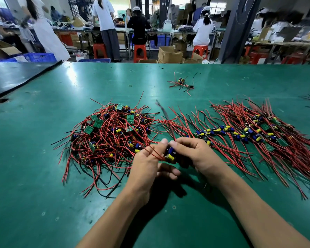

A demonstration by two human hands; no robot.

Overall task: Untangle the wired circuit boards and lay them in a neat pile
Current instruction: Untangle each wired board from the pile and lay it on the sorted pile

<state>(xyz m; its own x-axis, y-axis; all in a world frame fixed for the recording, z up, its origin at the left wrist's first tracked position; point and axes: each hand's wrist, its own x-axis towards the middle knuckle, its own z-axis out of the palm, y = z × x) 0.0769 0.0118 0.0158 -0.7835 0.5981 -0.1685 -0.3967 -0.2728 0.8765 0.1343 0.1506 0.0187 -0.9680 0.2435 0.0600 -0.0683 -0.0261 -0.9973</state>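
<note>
One circuit board [170,154] is gripped in the right hand [195,153]; the left hand [147,165] pinches its red wire [153,153]. Next, probably: lay it on the pile [258,133] further right.

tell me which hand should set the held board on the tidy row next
Right, probably. The right hand grips the small circuit board with blue and yellow capacitors and lies nearer the combed row of red-wired boards; the left hand only pinches its red wires.

You have bright light here. It shines white on the far left of your green desk [43,176]. Your left hand [147,163] and right hand [193,153] drop a dark shadow. The edges bend, and the people [104,18] at the back look smeared.
</note>
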